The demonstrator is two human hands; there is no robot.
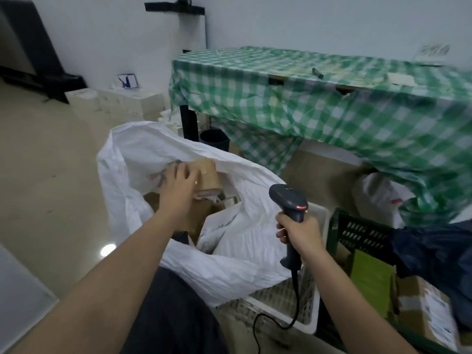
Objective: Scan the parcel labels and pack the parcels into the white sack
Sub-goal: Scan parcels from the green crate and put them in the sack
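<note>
I see a white wall [281, 21] at twelve o'clock, a green checked tablecloth [332, 111] over a table at two, glossy beige floor [51, 175] at nine.

left hand [178, 185] reaching forward, right hand [301, 233] gripping

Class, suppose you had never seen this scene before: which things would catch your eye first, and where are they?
The big white sack gapes open at centre, where the left hand presses a tan parcel into its mouth. To its right, the right hand grips a dark barcode scanner showing a red light. Behind, a green checked tablecloth drapes a table.
</note>
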